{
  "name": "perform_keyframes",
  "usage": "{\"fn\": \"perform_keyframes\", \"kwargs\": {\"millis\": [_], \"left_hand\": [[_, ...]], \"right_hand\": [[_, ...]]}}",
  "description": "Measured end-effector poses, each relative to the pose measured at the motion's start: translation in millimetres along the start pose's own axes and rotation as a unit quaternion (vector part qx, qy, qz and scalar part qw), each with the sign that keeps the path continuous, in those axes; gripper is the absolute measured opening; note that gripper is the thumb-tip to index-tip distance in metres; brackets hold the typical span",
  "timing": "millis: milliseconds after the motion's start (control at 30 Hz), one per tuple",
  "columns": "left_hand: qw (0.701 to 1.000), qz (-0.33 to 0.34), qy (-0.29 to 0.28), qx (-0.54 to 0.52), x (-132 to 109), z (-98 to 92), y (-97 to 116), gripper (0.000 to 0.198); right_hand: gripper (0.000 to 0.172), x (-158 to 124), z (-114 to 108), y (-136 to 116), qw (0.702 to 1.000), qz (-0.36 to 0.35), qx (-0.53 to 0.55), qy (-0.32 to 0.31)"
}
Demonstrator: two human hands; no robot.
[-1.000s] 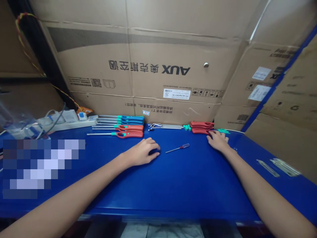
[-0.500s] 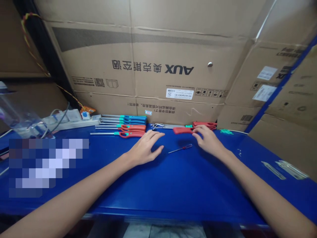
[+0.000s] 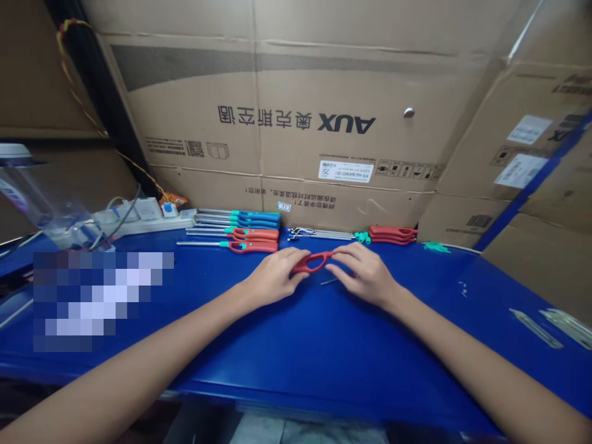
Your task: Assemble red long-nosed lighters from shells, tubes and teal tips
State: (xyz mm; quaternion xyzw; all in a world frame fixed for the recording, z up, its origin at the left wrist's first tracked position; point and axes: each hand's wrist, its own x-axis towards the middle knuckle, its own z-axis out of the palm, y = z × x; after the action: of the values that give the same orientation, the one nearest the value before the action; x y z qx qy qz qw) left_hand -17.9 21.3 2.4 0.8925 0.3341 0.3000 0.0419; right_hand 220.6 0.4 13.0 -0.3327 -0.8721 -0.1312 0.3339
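Between my hands, above the blue table, is a red lighter handle [image 3: 317,261] with an oval opening. My left hand [image 3: 279,275] is closed on its left end. The fingertips of my right hand [image 3: 363,273] pinch its right end. Behind my right hand lies a small screwdriver [image 3: 329,282], mostly hidden. Farther back are a stack of red lighter handles [image 3: 392,234], small green parts [image 3: 363,237] and a row of thin metal rods [image 3: 326,234]. To their left lie assembled lighters with blue handles [image 3: 259,220] and with red handles [image 3: 254,245].
Cardboard panels [image 3: 287,80] wall in the blue table [image 3: 287,351]. A white power strip [image 3: 160,225] and a clear bottle [image 3: 55,197] stand at left. Green pieces [image 3: 436,247] lie at back right, and clear plastic strips [image 3: 536,328] at far right.
My right hand has brought the red lighter handle from the stack toward the middle. My left hand, open before, has closed on its other end. The view has shifted slightly.
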Motion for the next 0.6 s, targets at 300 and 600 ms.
{"fn": "perform_keyframes", "kwargs": {"millis": [300, 600], "left_hand": [[0.998, -0.052, -0.031, -0.029, 4, -8.7, -18, 0.033], [0.991, -0.068, -0.112, -0.005, 2, -11.1, -13, 0.049]], "right_hand": [[0.017, -19, -10, 26, 0.954, 0.192, 0.039, -0.225], [0.018, -10, -13, 16, 0.975, 0.189, 0.061, -0.099]]}}
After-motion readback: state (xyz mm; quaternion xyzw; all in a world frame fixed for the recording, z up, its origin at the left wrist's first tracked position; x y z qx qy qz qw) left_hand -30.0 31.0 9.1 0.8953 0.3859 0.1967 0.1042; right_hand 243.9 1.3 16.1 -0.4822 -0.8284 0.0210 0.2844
